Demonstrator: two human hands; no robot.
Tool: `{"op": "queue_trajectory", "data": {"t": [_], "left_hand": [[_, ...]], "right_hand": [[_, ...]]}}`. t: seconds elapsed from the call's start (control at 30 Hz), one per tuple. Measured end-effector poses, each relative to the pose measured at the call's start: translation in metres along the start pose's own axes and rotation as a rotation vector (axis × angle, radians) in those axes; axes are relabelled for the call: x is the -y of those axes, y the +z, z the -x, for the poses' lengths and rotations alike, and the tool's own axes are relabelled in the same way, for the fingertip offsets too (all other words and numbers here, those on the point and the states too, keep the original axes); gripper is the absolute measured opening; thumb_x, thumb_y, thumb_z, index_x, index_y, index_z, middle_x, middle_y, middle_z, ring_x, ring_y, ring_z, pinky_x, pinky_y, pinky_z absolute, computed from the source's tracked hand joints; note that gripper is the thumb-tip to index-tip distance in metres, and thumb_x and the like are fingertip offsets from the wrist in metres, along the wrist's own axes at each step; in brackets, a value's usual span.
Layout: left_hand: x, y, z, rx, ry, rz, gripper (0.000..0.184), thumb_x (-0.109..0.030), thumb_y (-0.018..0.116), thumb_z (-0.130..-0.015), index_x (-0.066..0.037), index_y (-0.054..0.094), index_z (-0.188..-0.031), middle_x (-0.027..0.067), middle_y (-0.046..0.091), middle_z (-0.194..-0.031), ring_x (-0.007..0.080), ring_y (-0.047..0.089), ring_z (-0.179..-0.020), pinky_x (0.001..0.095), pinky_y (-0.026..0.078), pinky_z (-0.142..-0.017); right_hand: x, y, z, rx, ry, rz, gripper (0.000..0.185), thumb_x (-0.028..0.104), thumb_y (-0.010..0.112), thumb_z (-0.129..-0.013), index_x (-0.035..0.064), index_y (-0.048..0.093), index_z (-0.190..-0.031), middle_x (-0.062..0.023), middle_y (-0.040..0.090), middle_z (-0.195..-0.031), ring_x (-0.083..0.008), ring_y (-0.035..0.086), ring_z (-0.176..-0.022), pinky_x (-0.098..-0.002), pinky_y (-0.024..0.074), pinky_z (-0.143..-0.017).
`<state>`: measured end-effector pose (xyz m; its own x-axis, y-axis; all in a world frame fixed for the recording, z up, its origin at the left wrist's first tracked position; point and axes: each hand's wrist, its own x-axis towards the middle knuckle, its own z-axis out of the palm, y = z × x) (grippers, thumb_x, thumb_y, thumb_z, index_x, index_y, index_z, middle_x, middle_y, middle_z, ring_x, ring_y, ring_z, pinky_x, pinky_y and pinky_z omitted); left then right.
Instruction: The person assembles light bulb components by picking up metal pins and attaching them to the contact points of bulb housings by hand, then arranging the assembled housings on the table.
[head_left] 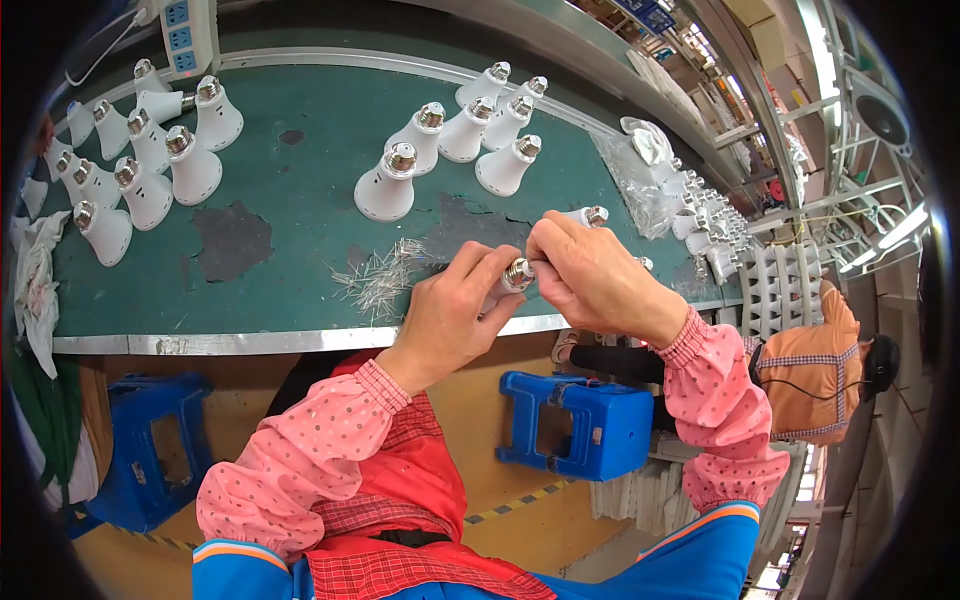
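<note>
My left hand (458,306) is closed around a white light bulb (512,278), its metal screw cap pointing up and to the right. At the tip of that cap, the fingers of my right hand (592,268) are pinched together; whatever they hold is too small or hidden to name. Just left of my left hand lies a loose pile of thin metal pins (378,280) on the green table (300,215). Beyond my hands stand several white bulbs (385,185) with their caps up. Another bulb (590,216) lies partly hidden behind my right hand.
More bulbs (145,190) crowd the table's left side, near a power strip (180,38). Many bulbs (700,215) and a clear plastic bag (635,180) lie at right. Blue stools (575,425) stand below the metal table edge (230,343). A person in an orange top (810,375) sits at right.
</note>
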<state>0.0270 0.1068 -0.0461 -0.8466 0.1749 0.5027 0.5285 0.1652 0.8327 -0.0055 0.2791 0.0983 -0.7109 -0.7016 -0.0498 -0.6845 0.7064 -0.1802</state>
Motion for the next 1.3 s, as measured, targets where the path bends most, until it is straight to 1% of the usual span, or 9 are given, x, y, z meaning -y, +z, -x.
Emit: {"op": "queue_trajectory", "data": {"t": [0.2,0.3,0.4,0.5,0.6,0.8,1.0,1.1,1.3], "left_hand": [[-0.001,0.000,0.001,-0.010,-0.006,0.017,0.049,-0.012,0.082,-0.086,-0.009,0.064,-0.131,0.0105,0.065,-0.110,0.0311,0.072,-0.088,0.0406,0.060,-0.071],[-0.001,0.000,0.000,-0.006,-0.008,0.011,0.049,-0.012,0.082,-0.086,-0.008,0.064,-0.131,0.0105,0.065,-0.111,0.0316,0.072,-0.089,0.0409,0.060,-0.071],[-0.001,-0.001,0.001,-0.010,-0.004,0.000,0.049,-0.012,0.082,-0.085,-0.008,0.064,-0.131,0.0107,0.065,-0.112,0.0328,0.072,-0.091,0.0416,0.060,-0.072],[-0.001,0.000,0.000,-0.009,-0.007,-0.004,0.050,-0.012,0.082,-0.085,-0.009,0.064,-0.131,0.0109,0.066,-0.113,0.0340,0.072,-0.093,0.0424,0.060,-0.072],[-0.002,0.000,0.001,0.000,-0.018,-0.011,0.051,-0.011,0.082,-0.085,-0.008,0.064,-0.132,0.0113,0.066,-0.114,0.0345,0.072,-0.094,0.0424,0.060,-0.073],[-0.002,0.000,0.000,0.002,-0.013,-0.027,0.052,-0.011,0.083,-0.084,-0.007,0.064,-0.132,0.0123,0.066,-0.114,0.0349,0.072,-0.097,0.0422,0.060,-0.075],[-0.004,-0.002,0.000,0.016,-0.009,-0.031,0.051,-0.011,0.082,-0.084,-0.007,0.064,-0.132,0.0121,0.066,-0.114,0.0341,0.072,-0.096,0.0422,0.060,-0.075],[-0.004,-0.001,0.000,0.014,-0.025,-0.025,0.051,-0.010,0.082,-0.084,-0.007,0.064,-0.131,0.0117,0.066,-0.114,0.0335,0.072,-0.095,0.0415,0.059,-0.074],[-0.003,-0.002,0.000,0.008,-0.028,-0.014,0.049,-0.009,0.082,-0.084,-0.007,0.065,-0.130,0.0114,0.066,-0.112,0.0332,0.071,-0.095,0.0411,0.058,-0.077]], "right_hand": [[0.004,-0.005,-0.006,0.042,-0.044,0.123,0.011,0.001,0.062,-0.093,0.0019,0.054,-0.101,-0.0163,0.057,-0.092,-0.0415,0.062,-0.083,-0.0479,0.0503,-0.069],[0.005,0.006,-0.002,-0.066,-0.032,0.111,0.013,0.002,0.064,-0.091,-0.0013,0.052,-0.097,-0.0213,0.058,-0.094,-0.0433,0.064,-0.082,-0.0480,0.0531,-0.070],[-0.002,0.017,0.006,-0.208,0.047,-0.128,0.015,0.007,0.066,-0.097,-0.0033,0.056,-0.100,-0.0160,0.063,-0.092,-0.0328,0.068,-0.077,-0.0395,0.0542,-0.065],[0.002,0.019,0.012,-0.188,0.539,-0.842,0.019,0.015,0.068,-0.102,-0.0028,0.060,-0.104,-0.0081,0.065,-0.090,-0.0182,0.068,-0.075,-0.0302,0.0533,-0.062],[-0.003,0.023,0.015,-0.216,0.601,-1.164,0.017,0.018,0.068,-0.105,0.0025,0.062,-0.106,-0.0023,0.065,-0.091,-0.0103,0.065,-0.076,-0.0243,0.0518,-0.065],[-0.002,0.029,0.012,-0.169,0.673,-1.312,0.016,0.018,0.071,-0.103,0.0054,0.062,-0.103,0.0000,0.063,-0.088,-0.0083,0.063,-0.072,-0.0228,0.0480,-0.062],[-0.003,0.035,0.016,-0.190,0.638,-1.381,0.015,0.014,0.070,-0.101,0.0028,0.062,-0.106,-0.0022,0.065,-0.089,-0.0074,0.059,-0.069,-0.0226,0.0457,-0.059],[0.005,0.039,0.015,-0.268,0.548,-1.171,0.014,0.014,0.068,-0.102,0.0027,0.061,-0.107,-0.0030,0.065,-0.092,-0.0073,0.060,-0.072,-0.0230,0.0467,-0.060],[0.010,0.040,0.021,-0.320,0.637,-1.443,0.013,0.014,0.066,-0.105,0.0022,0.061,-0.108,-0.0024,0.062,-0.091,-0.0087,0.059,-0.074,-0.0237,0.0476,-0.064]]}}
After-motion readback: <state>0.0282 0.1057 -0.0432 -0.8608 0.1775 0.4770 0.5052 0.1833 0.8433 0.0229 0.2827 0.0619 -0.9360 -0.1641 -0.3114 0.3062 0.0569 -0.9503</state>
